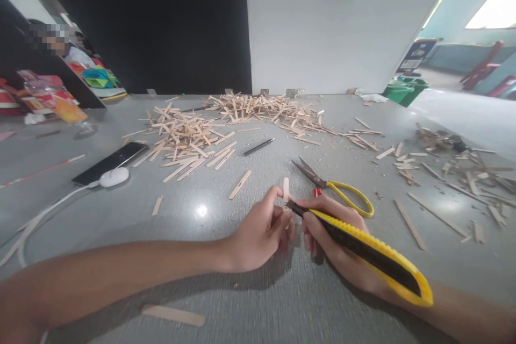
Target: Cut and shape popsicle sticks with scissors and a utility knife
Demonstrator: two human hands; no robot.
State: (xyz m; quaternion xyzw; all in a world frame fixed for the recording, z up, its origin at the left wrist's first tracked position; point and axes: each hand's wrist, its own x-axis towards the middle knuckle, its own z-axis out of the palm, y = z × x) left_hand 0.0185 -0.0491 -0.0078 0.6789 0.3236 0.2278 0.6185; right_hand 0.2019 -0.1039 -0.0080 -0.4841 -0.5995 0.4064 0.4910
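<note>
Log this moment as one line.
left hand: holding wooden stick | right hand: gripping yellow cutter | cutter tip: at the stick, contact unclear | nearby: scissors, loose on table

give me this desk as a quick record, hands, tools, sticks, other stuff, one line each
left hand: the hand pinches a short wooden stick
right hand: the hand grips a yellow-and-black cutter
cutter tip: at the stick, exact contact unclear
loose tool: yellow-handled scissors, lying beyond the right hand
stick piles: heaped left pile and back pile, near the panels
right side: scattered stick pieces
left side: dark phone, white rounded device with cable
</note>
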